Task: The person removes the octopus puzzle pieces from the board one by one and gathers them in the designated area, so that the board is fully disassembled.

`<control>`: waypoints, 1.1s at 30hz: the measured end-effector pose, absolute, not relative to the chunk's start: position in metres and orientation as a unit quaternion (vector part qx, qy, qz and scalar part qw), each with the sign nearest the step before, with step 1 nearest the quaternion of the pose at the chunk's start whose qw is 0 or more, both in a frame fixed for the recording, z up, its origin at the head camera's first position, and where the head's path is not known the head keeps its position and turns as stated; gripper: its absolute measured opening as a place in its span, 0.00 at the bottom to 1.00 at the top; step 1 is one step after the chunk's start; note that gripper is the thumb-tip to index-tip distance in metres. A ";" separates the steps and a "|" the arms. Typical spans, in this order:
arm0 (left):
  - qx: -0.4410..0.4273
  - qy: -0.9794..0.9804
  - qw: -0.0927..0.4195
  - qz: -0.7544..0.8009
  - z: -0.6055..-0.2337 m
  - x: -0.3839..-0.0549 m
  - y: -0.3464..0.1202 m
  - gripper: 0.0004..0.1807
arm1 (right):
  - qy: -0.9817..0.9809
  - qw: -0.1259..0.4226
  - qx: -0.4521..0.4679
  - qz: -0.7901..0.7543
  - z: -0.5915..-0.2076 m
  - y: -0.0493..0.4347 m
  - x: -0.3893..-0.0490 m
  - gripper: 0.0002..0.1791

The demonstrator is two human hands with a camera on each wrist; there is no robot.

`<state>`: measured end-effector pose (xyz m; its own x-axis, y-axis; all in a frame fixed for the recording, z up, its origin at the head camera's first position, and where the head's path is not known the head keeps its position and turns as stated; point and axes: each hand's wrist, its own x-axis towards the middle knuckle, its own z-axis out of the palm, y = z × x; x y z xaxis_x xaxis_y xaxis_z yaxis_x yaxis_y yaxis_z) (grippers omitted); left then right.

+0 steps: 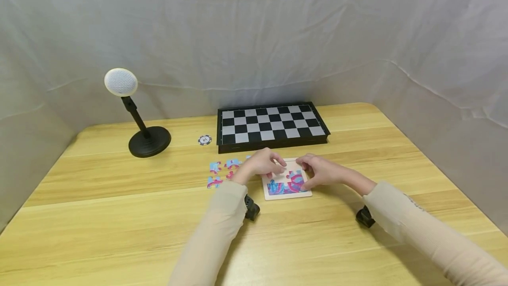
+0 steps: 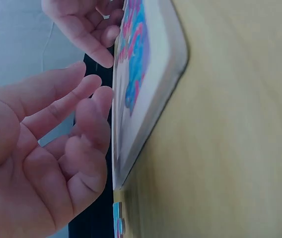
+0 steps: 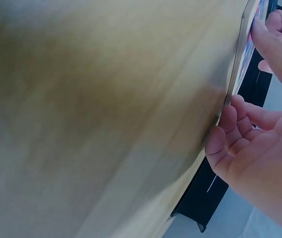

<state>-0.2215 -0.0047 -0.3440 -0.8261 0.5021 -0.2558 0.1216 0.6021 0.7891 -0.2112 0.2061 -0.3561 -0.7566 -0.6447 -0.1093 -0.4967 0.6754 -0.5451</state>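
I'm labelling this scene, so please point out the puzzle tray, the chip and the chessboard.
puzzle tray (image 1: 287,196), head view, on its near rim
chip (image 1: 204,140), head view, on its face
chessboard (image 1: 273,124), head view, on its checkered top

I was in a curtained filming booth: wrinkled pale sheeting (image 1: 238,47) hung beyond and to either side of my left hand (image 1: 259,163) and right hand (image 1: 326,171), walling in the wood-grain table (image 1: 119,233) beneath them, and a black camera (image 1: 252,208) sat at each wrist.
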 end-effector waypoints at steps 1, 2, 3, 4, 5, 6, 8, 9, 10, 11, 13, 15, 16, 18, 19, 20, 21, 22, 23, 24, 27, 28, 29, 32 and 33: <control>0.182 0.865 0.232 0.406 -0.345 -0.222 -0.004 0.10 | 0.903 0.147 -0.317 -0.249 -0.356 0.206 -0.211 0.40; 0.185 0.865 0.231 0.405 -0.345 -0.222 -0.003 0.11 | 0.903 0.146 -0.319 -0.249 -0.356 0.207 -0.211 0.39; 0.187 0.866 0.229 0.403 -0.345 -0.223 -0.002 0.10 | 0.902 0.146 -0.321 -0.249 -0.356 0.207 -0.211 0.39; 0.190 0.867 0.228 0.401 -0.346 -0.223 -0.001 0.10 | 0.902 0.145 -0.322 -0.248 -0.357 0.207 -0.212 0.38; 0.192 0.868 0.226 0.399 -0.346 -0.223 0.000 0.11 | 0.903 0.146 -0.320 -0.248 -0.357 0.207 -0.212 0.38; 0.195 0.868 0.225 0.396 -0.346 -0.223 0.001 0.11 | 0.903 0.146 -0.320 -0.247 -0.357 0.207 -0.212 0.37; 0.195 0.869 0.229 0.392 -0.346 -0.223 0.002 0.11 | 0.903 0.145 -0.323 -0.242 -0.358 0.207 -0.213 0.38; 0.193 0.869 0.232 0.391 -0.347 -0.223 0.003 0.11 | 0.904 0.146 -0.323 -0.240 -0.358 0.207 -0.212 0.38; 0.190 0.869 0.236 0.390 -0.347 -0.222 0.004 0.12 | 0.904 0.146 -0.324 -0.238 -0.358 0.207 -0.212 0.39; 0.188 0.870 0.239 0.389 -0.347 -0.222 0.005 0.12 | 0.904 0.146 -0.325 -0.236 -0.359 0.207 -0.213 0.39; 0.182 0.870 0.245 0.387 -0.348 -0.222 0.006 0.12 | 0.904 0.147 -0.327 -0.232 -0.359 0.207 -0.213 0.40; 0.181 0.871 0.246 0.385 -0.349 -0.222 0.008 0.12 | 0.905 0.150 -0.325 -0.232 -0.359 0.207 -0.213 0.40; 0.182 0.871 0.246 0.384 -0.350 -0.223 0.008 0.12 | 0.905 0.151 -0.324 -0.231 -0.359 0.208 -0.214 0.40; 0.184 0.871 0.246 0.383 -0.351 -0.223 0.010 0.12 | 0.906 0.154 -0.322 -0.229 -0.358 0.208 -0.214 0.41; 0.185 0.871 0.246 0.383 -0.351 -0.223 0.010 0.12 | 0.906 0.156 -0.320 -0.229 -0.358 0.208 -0.214 0.41; 0.186 0.870 0.245 0.384 -0.351 -0.223 0.011 0.12 | 0.906 0.156 -0.320 -0.228 -0.358 0.208 -0.214 0.42; 0.188 0.870 0.245 0.383 -0.351 -0.223 0.011 0.11 | 0.907 0.157 -0.319 -0.227 -0.358 0.208 -0.214 0.43; 0.190 0.870 0.245 0.384 -0.351 -0.222 0.012 0.11 | 0.907 0.156 -0.320 -0.225 -0.358 0.208 -0.214 0.43; 0.191 0.870 0.245 0.383 -0.350 -0.222 0.012 0.11 | 0.907 0.156 -0.320 -0.225 -0.358 0.208 -0.214 0.43; 0.192 0.870 0.245 0.383 -0.350 -0.222 0.012 0.10 | 0.907 0.156 -0.320 -0.224 -0.358 0.209 -0.214 0.43; 0.198 0.872 0.242 0.377 -0.350 -0.221 0.013 0.10 | 0.907 0.155 -0.320 -0.224 -0.358 0.209 -0.214 0.43; 0.200 0.873 0.241 0.375 -0.350 -0.221 0.013 0.10 | 0.907 0.155 -0.320 -0.224 -0.358 0.209 -0.214 0.43; 0.201 0.875 0.239 0.371 -0.350 -0.221 0.014 0.10 | 0.907 0.155 -0.321 -0.225 -0.358 0.209 -0.214 0.43; 0.204 0.880 0.236 0.358 -0.349 -0.220 0.016 0.09 | 0.906 0.152 -0.324 -0.225 -0.359 0.209 -0.214 0.43; 0.203 0.882 0.234 0.354 -0.348 -0.220 0.017 0.09 | 0.906 0.151 -0.325 -0.225 -0.359 0.209 -0.214 0.43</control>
